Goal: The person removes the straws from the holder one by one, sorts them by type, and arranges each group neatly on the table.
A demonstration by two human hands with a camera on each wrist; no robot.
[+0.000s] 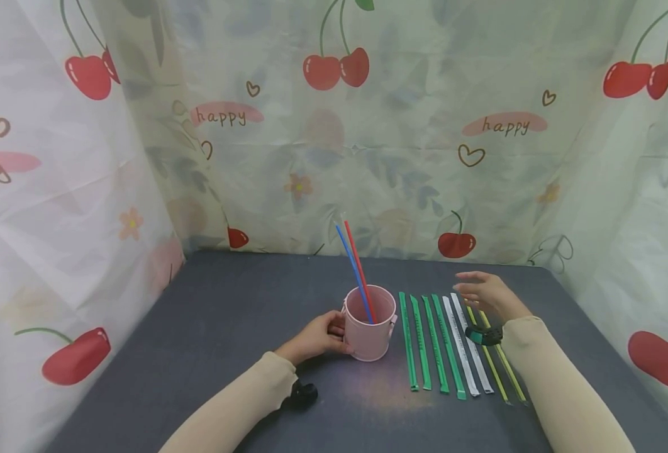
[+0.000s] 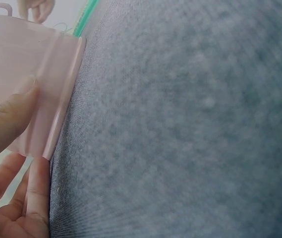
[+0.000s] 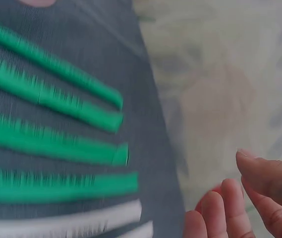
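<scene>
A small pink bucket stands upright on the dark table, with a blue straw and a red straw leaning in it. My left hand holds the bucket by its left side, the thumb along the wall and fingers at the base in the left wrist view. To the bucket's right lies a row of straws: several in green wrappers, two in white wrappers and two yellow ones. My right hand hovers by the far ends of the white and yellow straws, fingers loosely bent and holding nothing.
A grey-black cloth covers the table. Behind it and at both sides hangs a pale curtain printed with cherries and hearts. A dark band sits on the right wrist, over the yellow and white straws in the head view.
</scene>
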